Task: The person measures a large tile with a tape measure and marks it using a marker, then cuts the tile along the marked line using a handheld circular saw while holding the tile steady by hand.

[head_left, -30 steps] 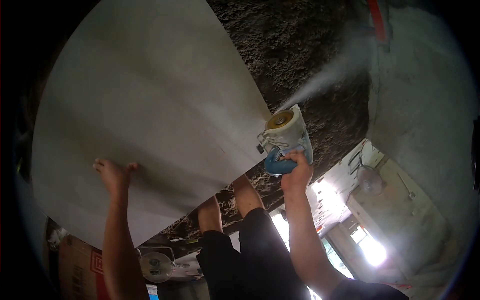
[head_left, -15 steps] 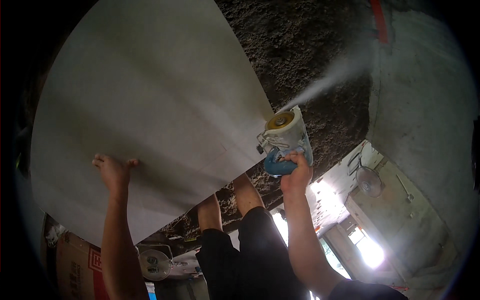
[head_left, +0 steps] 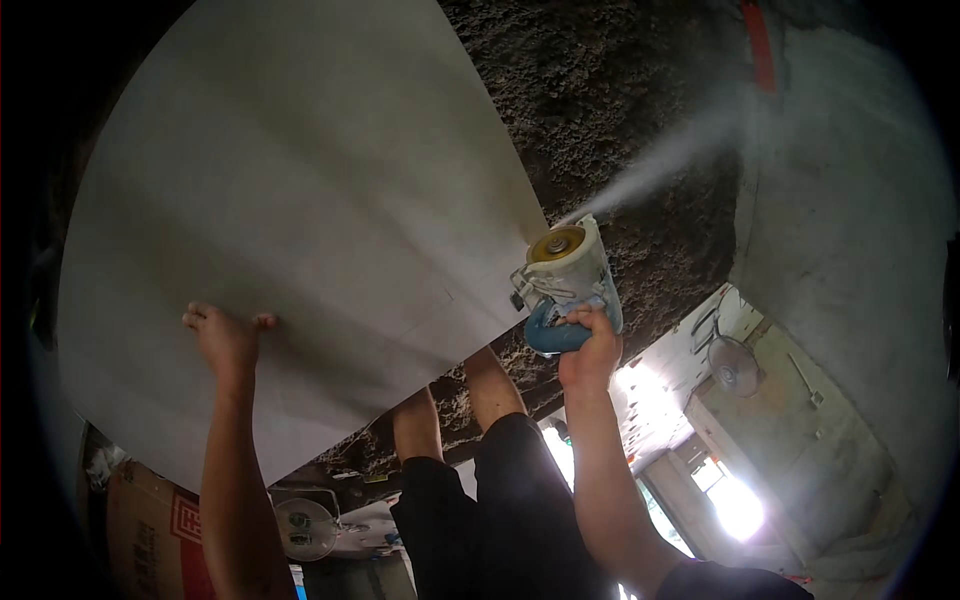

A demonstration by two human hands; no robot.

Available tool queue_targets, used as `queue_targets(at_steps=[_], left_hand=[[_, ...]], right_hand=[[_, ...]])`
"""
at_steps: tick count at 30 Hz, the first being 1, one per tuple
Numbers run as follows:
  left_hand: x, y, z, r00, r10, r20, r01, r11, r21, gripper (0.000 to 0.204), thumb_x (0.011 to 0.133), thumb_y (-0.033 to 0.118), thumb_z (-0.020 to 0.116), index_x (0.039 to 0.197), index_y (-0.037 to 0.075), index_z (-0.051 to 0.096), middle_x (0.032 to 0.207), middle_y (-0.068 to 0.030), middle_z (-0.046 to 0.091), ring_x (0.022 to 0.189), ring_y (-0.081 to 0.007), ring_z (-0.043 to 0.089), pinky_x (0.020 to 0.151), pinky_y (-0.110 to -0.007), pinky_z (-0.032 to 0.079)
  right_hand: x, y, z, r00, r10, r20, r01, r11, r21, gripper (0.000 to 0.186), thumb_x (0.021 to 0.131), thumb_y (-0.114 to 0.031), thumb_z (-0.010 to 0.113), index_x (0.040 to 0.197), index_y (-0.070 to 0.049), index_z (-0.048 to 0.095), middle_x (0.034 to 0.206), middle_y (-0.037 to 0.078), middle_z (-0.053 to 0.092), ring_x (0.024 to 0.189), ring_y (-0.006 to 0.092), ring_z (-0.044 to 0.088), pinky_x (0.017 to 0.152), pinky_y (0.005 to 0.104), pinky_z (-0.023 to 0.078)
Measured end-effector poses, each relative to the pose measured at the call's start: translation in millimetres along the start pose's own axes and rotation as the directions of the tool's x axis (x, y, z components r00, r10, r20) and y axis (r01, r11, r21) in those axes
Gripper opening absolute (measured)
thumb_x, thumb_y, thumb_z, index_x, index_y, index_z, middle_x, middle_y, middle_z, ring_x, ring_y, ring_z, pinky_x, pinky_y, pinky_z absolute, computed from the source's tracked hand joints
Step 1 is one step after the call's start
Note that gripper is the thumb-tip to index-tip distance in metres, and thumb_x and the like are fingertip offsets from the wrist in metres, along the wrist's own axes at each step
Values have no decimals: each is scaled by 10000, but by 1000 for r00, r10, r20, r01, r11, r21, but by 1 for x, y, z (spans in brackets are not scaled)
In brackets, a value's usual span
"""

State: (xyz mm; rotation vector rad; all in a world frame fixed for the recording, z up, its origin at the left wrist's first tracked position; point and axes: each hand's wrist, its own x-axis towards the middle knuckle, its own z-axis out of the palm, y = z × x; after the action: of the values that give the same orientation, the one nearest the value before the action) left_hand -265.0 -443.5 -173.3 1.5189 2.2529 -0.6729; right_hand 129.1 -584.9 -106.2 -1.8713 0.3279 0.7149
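Head view: our left hand [head_left: 228, 345], splayed on pale slab [head_left: 330, 200]; right hand [head_left: 592, 355], gripping disc cutter [head_left: 566, 268]; dust plume [head_left: 660, 160] persists, suggesting continued cutting.

A broad, pale, smooth slab [head_left: 330, 190] lies flat. A whitish, blue-handled power cutter [head_left: 568, 285] sits at its right edge.

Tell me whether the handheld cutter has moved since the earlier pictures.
Yes, slightly: judged against the small mark on the pale sheet, the handheld cutter has shifted down and a little left in the picture.
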Motion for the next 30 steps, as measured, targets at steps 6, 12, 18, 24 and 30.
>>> queue_targets(at_steps=[6, 12, 18, 24, 30], left_hand=[[-1, 1, 1, 1000, -6, -5, 6, 1000, -20, 1273, 435, 379, 927, 1308, -222, 222, 1330, -455, 276, 1292, -493, 335, 1032, -386, 416], [-1, -2, 2, 1000, -8, -6, 8, 1000, -15, 1287, 435, 398, 921, 1308, -224, 208, 1345, -445, 271, 1311, -486, 310, 1051, -382, 400], [-2, -7, 4, 999, 20, -26, -20, 1000, -5, 1262, 443, 391, 921, 1297, -228, 228, 1340, -431, 293, 1308, -475, 319, 1027, -383, 419], [-3, -3, 0, 1000, 17, -19, -18, 998, -60, 1244, 437, 366, 924, 1290, -227, 240, 1326, -435, 307, 1308, -480, 315, 1027, -392, 415], [-3, -5, 6, 999, 11, -50, -11, 1000, -5, 1251, 442, 375, 920, 1294, -230, 231, 1329, -440, 303, 1310, -490, 309, 1047, -399, 394]], right_hand=[[-1, -3, -1, 1000, -3, 16, 3, 1000, 25, 194, 733, 31, 531, 923, -8, 531, 809, 85, 559, 711, 203, 560, 633, 373, 515], [-2, -4, 0, 1000, 23, 12, -23, 999, 36, 172, 737, 29, 531, 907, 0, 534, 804, 87, 556, 712, 205, 559, 648, 376, 509], [-5, -5, 4, 999, 40, -34, -39, 998, 43, 133, 692, 46, 512, 820, 16, 537, 759, 86, 549, 680, 197, 559, 647, 325, 503], [-4, -4, -1, 999, 45, 30, -46, 999, 21, 139, 728, 31, 518, 862, 9, 541, 798, 90, 543, 722, 207, 558, 675, 365, 507], [-7, -4, -1, 999, 20, 26, -20, 1000, 23, 159, 733, 33, 514, 887, -3, 531, 799, 83, 546, 711, 201, 552, 669, 363, 509]])
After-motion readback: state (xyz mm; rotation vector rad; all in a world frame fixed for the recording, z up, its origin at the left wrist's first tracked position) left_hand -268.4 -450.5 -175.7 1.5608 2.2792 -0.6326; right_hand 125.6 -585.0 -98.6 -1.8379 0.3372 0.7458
